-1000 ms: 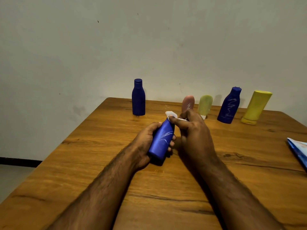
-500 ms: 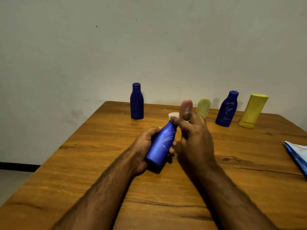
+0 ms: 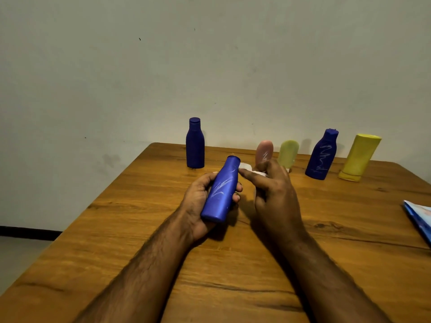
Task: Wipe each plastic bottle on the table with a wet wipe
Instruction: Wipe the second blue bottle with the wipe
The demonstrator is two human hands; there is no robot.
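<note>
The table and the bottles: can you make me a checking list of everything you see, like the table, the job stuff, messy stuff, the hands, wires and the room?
Surface: wooden table, dark grain lines.
Job's things: blue bottle with white scribbles, tilted, held above the table; wet wipe beside its cap. At the far edge stand a dark blue bottle, pink bottle, pale green bottle, scribbled blue bottle and yellow bottle.
Clutter: blue and white packet at the right edge.
Hands: left hand grips the blue bottle; right hand pinches the wipe.
Cables: nothing seen.
Surroundings: plain wall, bit of floor.
</note>
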